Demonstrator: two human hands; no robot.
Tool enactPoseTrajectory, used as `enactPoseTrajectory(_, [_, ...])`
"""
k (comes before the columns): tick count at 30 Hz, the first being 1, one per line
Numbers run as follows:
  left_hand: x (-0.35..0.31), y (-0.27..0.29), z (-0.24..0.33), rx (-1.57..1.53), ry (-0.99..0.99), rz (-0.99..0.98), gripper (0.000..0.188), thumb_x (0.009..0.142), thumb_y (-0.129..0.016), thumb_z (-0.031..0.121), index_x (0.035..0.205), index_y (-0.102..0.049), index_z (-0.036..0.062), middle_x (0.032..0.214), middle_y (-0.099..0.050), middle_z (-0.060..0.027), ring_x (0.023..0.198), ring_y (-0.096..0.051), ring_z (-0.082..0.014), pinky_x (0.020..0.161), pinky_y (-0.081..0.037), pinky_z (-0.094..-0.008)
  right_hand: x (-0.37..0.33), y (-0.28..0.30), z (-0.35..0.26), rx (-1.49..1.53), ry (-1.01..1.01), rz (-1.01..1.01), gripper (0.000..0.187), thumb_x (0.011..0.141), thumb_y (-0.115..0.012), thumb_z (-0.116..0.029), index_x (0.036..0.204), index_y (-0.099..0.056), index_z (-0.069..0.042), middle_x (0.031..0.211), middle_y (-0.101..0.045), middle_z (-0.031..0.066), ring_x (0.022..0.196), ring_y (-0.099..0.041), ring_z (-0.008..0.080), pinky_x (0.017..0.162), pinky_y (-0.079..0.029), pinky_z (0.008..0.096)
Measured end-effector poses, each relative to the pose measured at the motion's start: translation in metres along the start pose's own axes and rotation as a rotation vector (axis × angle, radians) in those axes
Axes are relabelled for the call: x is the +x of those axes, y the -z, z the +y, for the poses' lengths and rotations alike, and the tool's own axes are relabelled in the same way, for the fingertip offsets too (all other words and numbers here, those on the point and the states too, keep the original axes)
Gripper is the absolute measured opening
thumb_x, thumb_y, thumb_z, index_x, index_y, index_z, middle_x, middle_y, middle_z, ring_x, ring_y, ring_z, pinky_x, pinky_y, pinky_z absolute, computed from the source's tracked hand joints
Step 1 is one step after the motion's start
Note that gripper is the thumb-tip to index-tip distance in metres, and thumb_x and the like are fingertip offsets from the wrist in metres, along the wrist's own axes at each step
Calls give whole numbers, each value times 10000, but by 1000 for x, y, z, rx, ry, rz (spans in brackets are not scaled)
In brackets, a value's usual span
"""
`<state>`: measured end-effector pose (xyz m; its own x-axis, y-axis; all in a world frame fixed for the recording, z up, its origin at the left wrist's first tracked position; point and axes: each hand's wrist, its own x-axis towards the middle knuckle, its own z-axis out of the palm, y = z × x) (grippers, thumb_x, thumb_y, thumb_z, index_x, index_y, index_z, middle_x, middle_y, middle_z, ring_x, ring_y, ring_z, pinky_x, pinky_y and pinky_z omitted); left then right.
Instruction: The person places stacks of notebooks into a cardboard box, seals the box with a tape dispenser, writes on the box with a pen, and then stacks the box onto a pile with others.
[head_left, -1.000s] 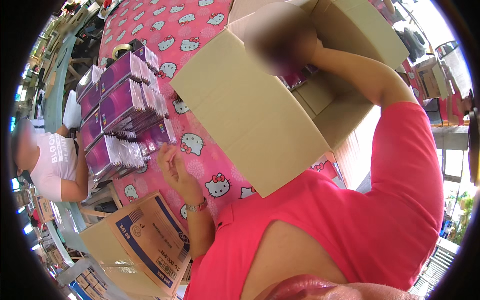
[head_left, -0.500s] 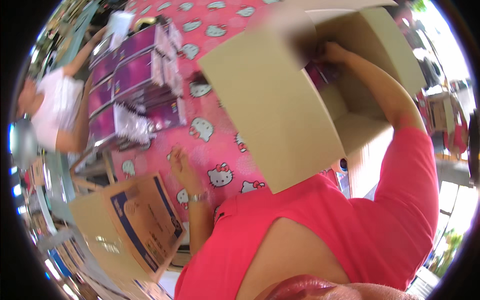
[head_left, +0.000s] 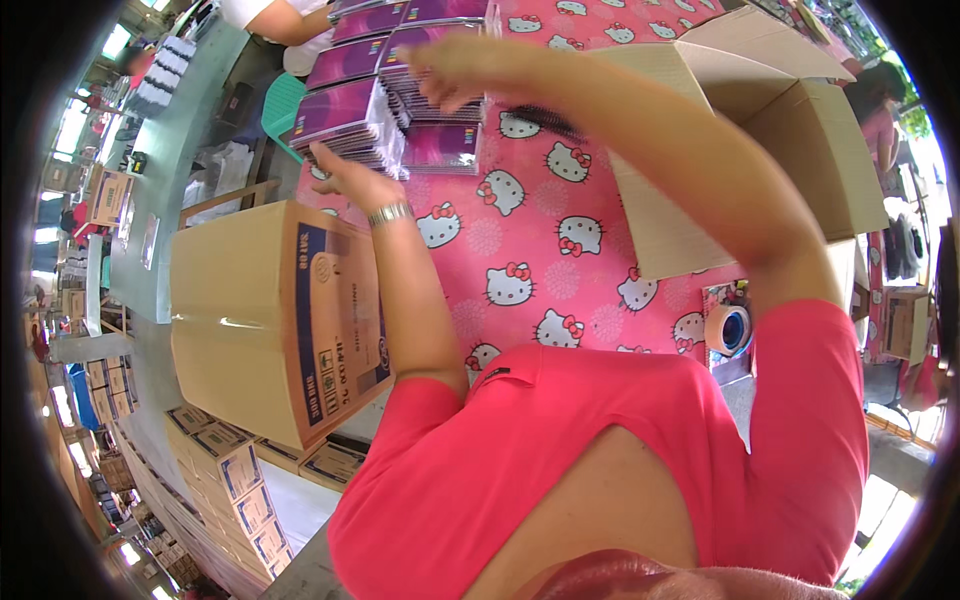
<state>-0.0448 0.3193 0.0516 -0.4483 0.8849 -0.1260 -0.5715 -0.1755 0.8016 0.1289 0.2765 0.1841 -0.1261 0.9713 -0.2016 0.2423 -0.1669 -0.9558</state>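
Note:
Stacks of flat purple packets in clear wrapping [head_left: 338, 112] stand at the far left of the pink table. My left hand [head_left: 352, 183] is at the near edge of the front stack, fingers apart; I cannot tell whether it touches the packets. Reaching across from the right, my right hand [head_left: 450, 72] is over the stacks with its fingers spread, slightly blurred, and nothing shows in it. An open cardboard box [head_left: 665, 170] lies under and beyond my right forearm, flaps out, its mouth partly turned toward the right.
A taped carton [head_left: 235, 320] stands by my left forearm. Tape rolls [head_left: 727, 330] lie at the table's right front edge. A pink patterned tablecloth [head_left: 540, 250] covers the table. Another person's arm [head_left: 290, 22] shows behind the stacks. More cartons [head_left: 225, 470] are stacked at lower left.
My right hand has come out of the open box and swung left over the packet stacks. My left hand has moved forward to the front stack. The view has turned leftward.

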Motion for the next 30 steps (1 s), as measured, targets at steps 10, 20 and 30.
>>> enactPoseTrajectory(10, [22,-2,3,142,111,65,1091,706,-680,488,1467,9,116,1434,-149,-237,1224,-406,-390,897,-486,-482,133,-136,129,856,-96,192,899,836,-321,-726,1421,-268,-46,1451,-296,191,1309,-338,312,1076,-253,398])
enactPoseTrajectory(20, [-33,33,36,-367,227,-328,676,780,-495,543,1290,-437,103,1266,-505,-92,1141,-497,-277,935,-410,-442,40,-127,121,851,141,653,459,919,-460,-459,837,-453,-8,1020,-391,125,872,-371,191,804,-380,344])
enactPoseTrajectory(30, [-156,47,41,-575,901,-1051,686,865,-442,479,1426,-263,128,1460,-279,-96,1309,-335,-278,1038,-317,-502,-235,-51,-5,-551,132,757,912,695,-765,-470,1356,-331,-15,1194,-461,254,1088,-505,339,915,-428,395])
